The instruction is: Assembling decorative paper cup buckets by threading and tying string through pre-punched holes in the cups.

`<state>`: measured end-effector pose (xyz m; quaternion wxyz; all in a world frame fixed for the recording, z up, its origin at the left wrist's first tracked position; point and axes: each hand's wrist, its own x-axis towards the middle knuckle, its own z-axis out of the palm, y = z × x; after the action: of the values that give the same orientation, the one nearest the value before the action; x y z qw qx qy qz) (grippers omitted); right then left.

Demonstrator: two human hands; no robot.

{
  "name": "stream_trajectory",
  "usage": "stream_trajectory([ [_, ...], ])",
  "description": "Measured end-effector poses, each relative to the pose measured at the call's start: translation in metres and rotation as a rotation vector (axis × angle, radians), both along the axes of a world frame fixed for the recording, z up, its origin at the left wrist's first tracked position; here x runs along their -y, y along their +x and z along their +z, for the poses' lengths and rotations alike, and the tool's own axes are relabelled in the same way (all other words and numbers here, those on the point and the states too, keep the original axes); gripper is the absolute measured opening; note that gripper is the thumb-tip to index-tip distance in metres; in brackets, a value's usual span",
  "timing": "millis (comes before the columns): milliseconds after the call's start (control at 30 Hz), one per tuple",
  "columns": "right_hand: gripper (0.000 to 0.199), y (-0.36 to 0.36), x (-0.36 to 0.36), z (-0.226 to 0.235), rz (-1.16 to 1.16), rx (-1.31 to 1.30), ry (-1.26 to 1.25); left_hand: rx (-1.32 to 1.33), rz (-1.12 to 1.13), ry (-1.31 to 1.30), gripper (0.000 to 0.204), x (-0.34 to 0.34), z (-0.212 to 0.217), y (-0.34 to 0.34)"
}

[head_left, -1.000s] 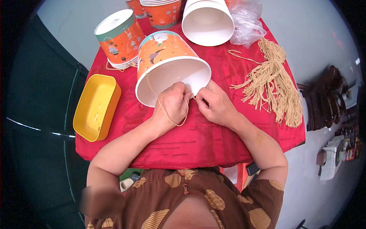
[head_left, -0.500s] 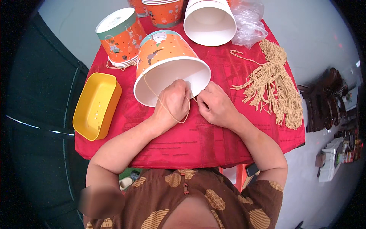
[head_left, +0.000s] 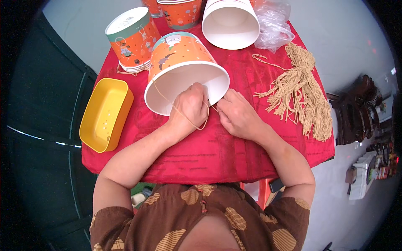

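Both hands (head_left: 190,106) (head_left: 236,113) remain at the paper bucket (head_left: 184,67) rim, cord (head_left: 180,111) unchanged.

- Looks like a small hand-craft workspace, a makeshift assembly spot rather than a factory line.
- One small worktop (head_left: 234,154) under a red cloth, set on a plain pale floor (head_left: 347,37).
- Stock everywhere: orange printed paper buckets (head_left: 132,37) standing upside down, another white-lined one (head_left: 230,23) on its side, all the same kind.
- A thick bundle of cut tan cords (head_left: 303,94) lies ready at the right, with a crumpled clear plastic bag (head_left: 272,23) behind.
- A yellow plastic tray (head_left: 104,113) waits at the left edge.
- Off right, household clutter on the floor (head_left: 364,113), too blurred to name, hints at a home or back room.
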<state>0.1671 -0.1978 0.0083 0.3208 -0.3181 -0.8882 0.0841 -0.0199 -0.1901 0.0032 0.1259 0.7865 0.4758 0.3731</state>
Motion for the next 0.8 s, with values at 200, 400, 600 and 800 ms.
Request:
stream_trajectory([
  [200, 0.009, 0.000, 0.010, 0.006, -0.083, 0.152, 0.083, 0.008, 0.032, -0.012, 0.009, 0.001, 0.001, 0.001],
  [400, 0.009, -0.006, 0.012, 0.011, -0.074, 0.209, 0.271, 0.007, 0.008, -0.012, 0.008, 0.002, 0.003, 0.000],
  [600, 0.010, -0.004, 0.005, 0.007, -0.002, 0.071, 0.236, 0.073, -0.015, -0.079, 0.010, 0.001, 0.005, -0.007],
  [800, 0.009, -0.001, 0.004, 0.009, 0.042, 0.015, 0.149, 0.217, -0.078, -0.283, 0.018, -0.004, 0.010, -0.016],
])
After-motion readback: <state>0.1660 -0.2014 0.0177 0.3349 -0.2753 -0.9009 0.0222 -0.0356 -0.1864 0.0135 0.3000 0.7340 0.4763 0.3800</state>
